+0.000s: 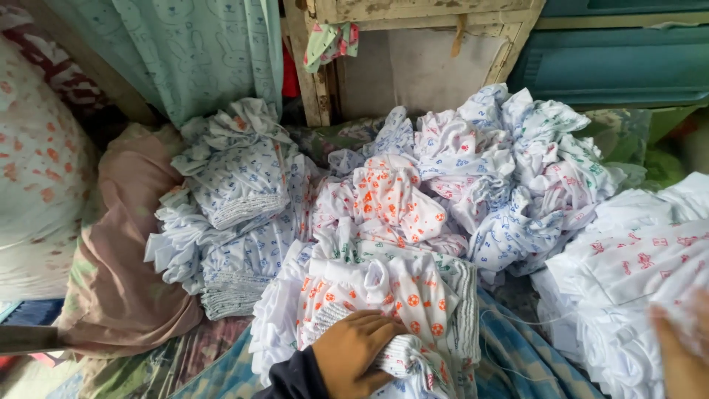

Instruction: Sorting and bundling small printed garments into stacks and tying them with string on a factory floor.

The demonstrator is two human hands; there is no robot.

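Left hand (353, 353): fingers (384, 325) slightly spread, pressed flat on a folded orange-printed white garment stack (384, 295), soft ribbed cotton, at bottom centre. Right hand (683, 355): blurred, touching the red-printed white stack (635, 273); finger spacing cannot be told. Blue-printed stacks (236, 199) lie left, crumpled ones (517, 162) behind.

Soft, even daylight, no glare; shadows faint. Centre sharp; blurred right hand (683, 355) at lower right edge.

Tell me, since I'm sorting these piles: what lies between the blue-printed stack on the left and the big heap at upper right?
In the head view, a bundle of white cloth with orange print lies between the blue-printed stack and the heap.
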